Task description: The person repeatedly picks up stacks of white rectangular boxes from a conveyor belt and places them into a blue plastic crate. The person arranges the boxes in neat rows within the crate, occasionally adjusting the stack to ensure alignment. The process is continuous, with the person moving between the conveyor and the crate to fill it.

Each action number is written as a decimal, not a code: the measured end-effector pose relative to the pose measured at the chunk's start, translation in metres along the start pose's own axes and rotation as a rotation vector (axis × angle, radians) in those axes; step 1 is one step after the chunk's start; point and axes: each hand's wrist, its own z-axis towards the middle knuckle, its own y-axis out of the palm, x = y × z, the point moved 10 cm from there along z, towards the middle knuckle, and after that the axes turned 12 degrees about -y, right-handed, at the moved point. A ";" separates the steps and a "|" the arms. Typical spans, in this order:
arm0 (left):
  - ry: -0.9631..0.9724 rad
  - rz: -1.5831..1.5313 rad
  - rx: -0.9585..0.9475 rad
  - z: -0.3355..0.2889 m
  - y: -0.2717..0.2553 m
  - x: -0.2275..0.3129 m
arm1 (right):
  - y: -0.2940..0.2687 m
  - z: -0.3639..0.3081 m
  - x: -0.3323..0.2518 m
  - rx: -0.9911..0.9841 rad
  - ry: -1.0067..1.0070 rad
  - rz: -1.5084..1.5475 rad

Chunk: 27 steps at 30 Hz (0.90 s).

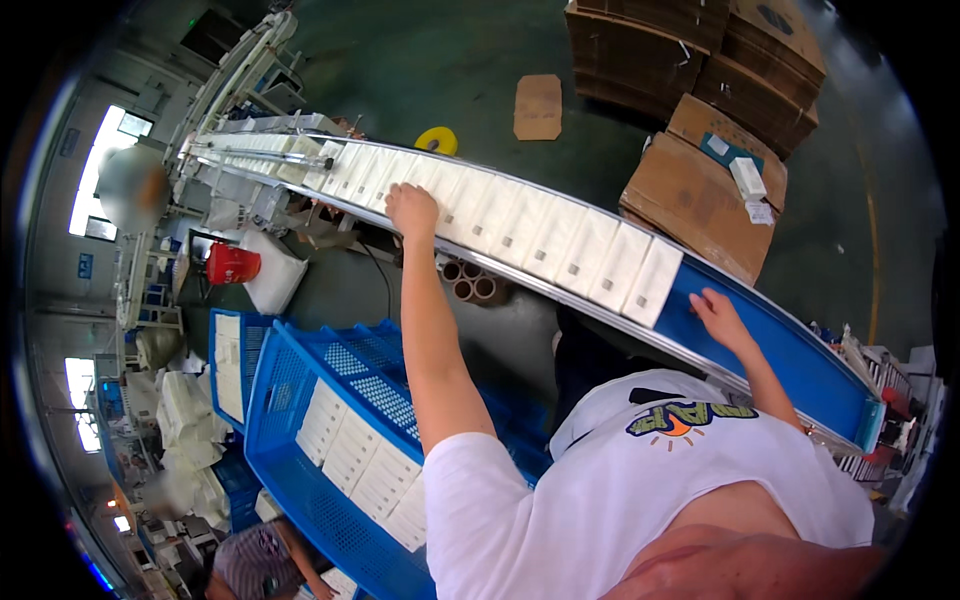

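A long row of flat white packets [520, 225] already lay on the blue conveyor belt [790, 350], left hand [412, 210] resting flat on them, right hand [718, 312] spread empty on bare belt, while more packets waited in the blue plastic crate [300, 400].

Head cam, fisheye, looks down, conveyor belt [760, 330] close below

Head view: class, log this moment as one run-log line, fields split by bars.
left hand: on white boxes | right hand: on blue conveyor belt, past the last box | blue crate: holds more white boxes
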 end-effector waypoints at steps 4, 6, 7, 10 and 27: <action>-0.001 0.065 0.020 0.025 -0.012 0.009 | -0.007 -0.011 0.015 0.092 0.151 0.096; 0.054 0.102 -0.126 0.014 0.001 0.023 | -0.007 -0.021 0.015 0.130 0.205 0.103; 0.098 0.120 -0.134 0.005 0.006 0.030 | -0.007 -0.023 0.010 0.143 0.212 0.104; 0.232 0.167 -0.055 0.003 0.021 0.025 | 0.002 -0.024 0.009 0.141 0.191 0.102; 0.103 -0.478 -1.286 -0.358 0.038 0.264 | -0.208 -0.319 0.188 0.558 0.570 -0.053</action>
